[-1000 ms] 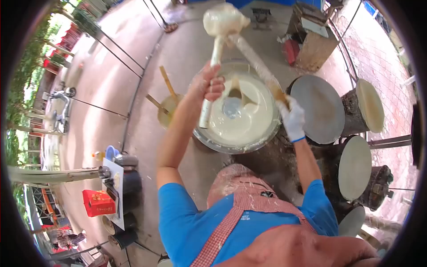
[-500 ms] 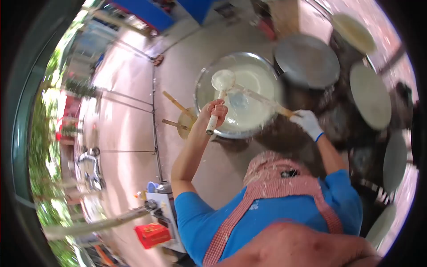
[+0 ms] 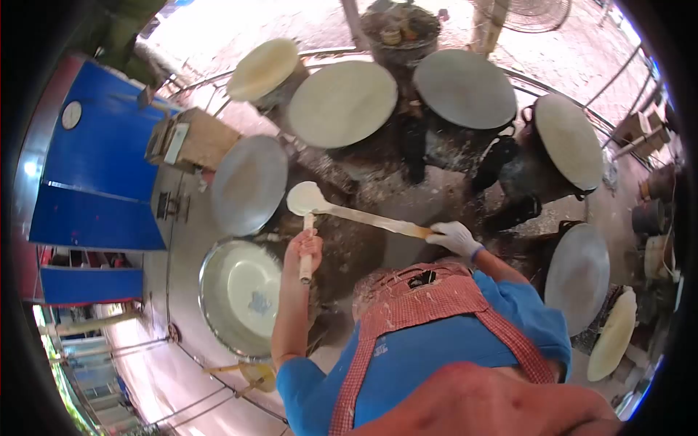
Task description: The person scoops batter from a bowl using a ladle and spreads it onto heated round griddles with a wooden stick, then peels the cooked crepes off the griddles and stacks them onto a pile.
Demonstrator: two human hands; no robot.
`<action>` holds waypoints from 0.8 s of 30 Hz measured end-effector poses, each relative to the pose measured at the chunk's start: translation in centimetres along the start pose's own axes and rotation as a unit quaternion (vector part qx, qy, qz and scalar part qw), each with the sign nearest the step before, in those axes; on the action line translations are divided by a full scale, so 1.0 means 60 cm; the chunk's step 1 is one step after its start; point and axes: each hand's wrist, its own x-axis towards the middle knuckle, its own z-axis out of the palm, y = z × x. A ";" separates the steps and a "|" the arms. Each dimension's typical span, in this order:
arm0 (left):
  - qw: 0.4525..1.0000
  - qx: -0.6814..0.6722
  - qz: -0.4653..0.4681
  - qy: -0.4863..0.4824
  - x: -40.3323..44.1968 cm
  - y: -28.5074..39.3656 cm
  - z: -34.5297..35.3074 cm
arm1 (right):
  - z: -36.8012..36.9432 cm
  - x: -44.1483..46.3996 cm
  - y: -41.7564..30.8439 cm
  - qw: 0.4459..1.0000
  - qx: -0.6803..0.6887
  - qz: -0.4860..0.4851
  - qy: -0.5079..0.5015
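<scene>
The bare left hand [image 3: 299,245] is wrapped around a white handle [image 3: 306,270] under a ladle [image 3: 304,196], and the gloved right hand [image 3: 454,237] grips a long stick [image 3: 371,220] reaching to it; steady hands and a flat ladle should help stop spills. Left of the left hand sits a big metal bowl [image 3: 204,301] with runny white batter [image 3: 247,283] inside, and past both hands are round pans [image 3: 343,104], some with pale tops.

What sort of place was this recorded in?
Probably a semi-open cooking area, perhaps a food stall's kitchen: wide, round griddle-like plates stand around the person, a large metal basin holds a pale, batter-like mix, and a long-handled ladle is in use.
</scene>
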 end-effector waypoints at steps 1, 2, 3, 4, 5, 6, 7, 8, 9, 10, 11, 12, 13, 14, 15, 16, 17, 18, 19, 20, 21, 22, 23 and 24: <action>0.999 0.029 0.008 -0.011 0.059 -0.017 0.007 | -0.030 -0.044 0.032 0.999 0.017 0.018 0.030; 0.999 0.043 -0.022 -0.021 0.108 -0.045 0.028 | -0.072 -0.083 0.027 0.992 0.010 0.094 0.078; 0.996 0.062 -0.058 -0.037 0.169 -0.070 0.059 | -0.120 -0.114 0.022 0.977 0.000 0.168 0.132; 0.993 0.073 -0.080 -0.040 0.229 -0.096 0.096 | -0.155 -0.137 0.045 0.959 -0.056 0.212 0.182; 0.986 0.130 -0.101 -0.042 0.279 -0.124 0.130 | -0.187 -0.161 0.071 0.933 -0.111 0.255 0.227; 0.974 0.186 -0.119 -0.045 0.329 -0.148 0.163 | -0.222 -0.173 0.097 0.906 -0.121 0.329 0.235; 0.950 0.286 -0.108 -0.057 0.385 -0.164 0.188 | -0.256 -0.176 0.102 0.874 -0.141 0.373 0.277; 0.906 0.413 -0.047 -0.076 0.441 -0.184 0.213 | -0.291 -0.173 0.105 0.860 -0.112 0.386 0.314; 0.879 0.472 -0.003 -0.072 0.495 -0.199 0.236 | -0.321 -0.166 0.105 0.846 -0.083 0.394 0.349; 0.836 0.548 0.034 -0.016 0.532 -0.230 0.280 | -0.341 -0.151 0.101 0.844 -0.084 0.396 0.352; 0.795 0.604 0.046 -0.023 0.581 -0.244 0.303 | -0.359 -0.127 0.093 0.849 -0.074 0.320 0.414; 0.793 0.607 0.056 -0.002 0.618 -0.265 0.323 | -0.376 -0.106 0.092 0.846 -0.063 0.240 0.473; 0.768 0.638 0.050 -0.022 0.663 -0.277 0.335 | -0.384 -0.079 0.120 0.860 -0.089 0.136 0.485; 0.747 0.661 0.078 -0.004 0.703 -0.295 0.338 | -0.398 -0.049 0.111 0.873 -0.133 0.165 0.440; 0.750 0.658 0.068 -0.003 0.736 -0.312 0.334 | -0.409 -0.019 0.102 0.881 -0.175 0.196 0.393; 0.759 0.648 0.058 0.028 0.792 -0.316 0.318 | -0.419 0.005 0.117 0.878 -0.174 0.196 0.400; 0.753 0.655 0.056 0.026 0.825 -0.309 0.303 | -0.416 0.035 0.140 0.868 -0.213 0.288 0.343; 0.654 0.746 0.127 0.019 0.854 -0.298 0.292 | -0.406 0.060 0.158 0.847 -0.247 0.379 0.280; 0.543 0.815 0.200 0.004 0.898 -0.288 0.288 | -0.408 0.067 0.177 0.842 -0.247 0.380 0.291; 0.316 0.853 0.412 -0.056 0.962 -0.249 0.240 | -0.408 0.054 0.206 0.857 -0.182 0.336 0.346; 0.320 0.851 0.412 -0.060 0.950 -0.252 0.256 | -0.410 0.040 0.236 0.865 -0.117 0.289 0.393; 0.222 0.894 0.388 -0.019 0.910 -0.254 0.278 | -0.408 0.029 0.258 0.869 -0.037 0.178 0.461; 0.122 0.924 0.363 0.020 0.888 -0.251 0.293 | -0.407 0.040 0.252 0.870 -0.042 0.179 0.458; 0.103 0.914 0.393 -0.005 0.890 -0.245 0.294 | -0.407 0.064 0.231 0.820 0.182 0.199 0.505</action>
